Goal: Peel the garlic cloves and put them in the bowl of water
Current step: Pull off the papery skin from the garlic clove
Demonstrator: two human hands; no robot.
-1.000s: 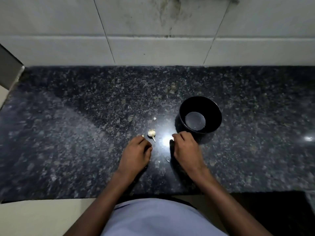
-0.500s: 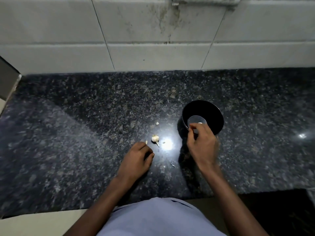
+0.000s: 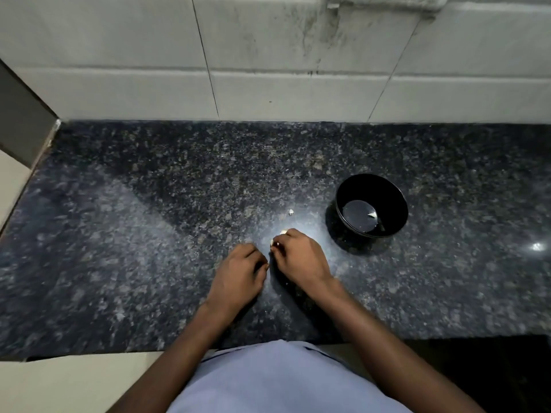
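**A:** On the dark speckled granite counter (image 3: 149, 234), near its front edge, where do the two hands sit?

**B:** Close together at the middle. The right hand (image 3: 301, 260) has its fingers curled round the small pale garlic piece (image 3: 278, 237), which peeks out at the fingertips at about eleven o'clock from the knuckles. Most of it is hidden, so I cannot tell whether it is a single clove or the rest of the bulb.

**A:** And the left hand (image 3: 238, 272)?

**B:** It rests on the stone just beside the right, at nine o'clock from it, fingers curled under. Something pale shows at its fingertips, but I cannot tell whether it pinches anything.

**A:** Where is the water?

**B:** In the round black bowl (image 3: 399, 204), at two o'clock from the hands and a little apart. A shallow pool lies at its bottom with one pale peeled clove (image 3: 371, 215) in it.

**A:** So which step is this?

**B:** I judge one clove is done and the next is just being taken up for peeling. A white skin scrap (image 3: 291, 212) lies on the counter at twelve o'clock from the right hand.

**A:** What does the next move call for?

**B:** Probably both hands on the piece: one steadying it, the other's nails catching the papery skin and stripping it, with a firm but light pinch so the clove doesn't slip away.
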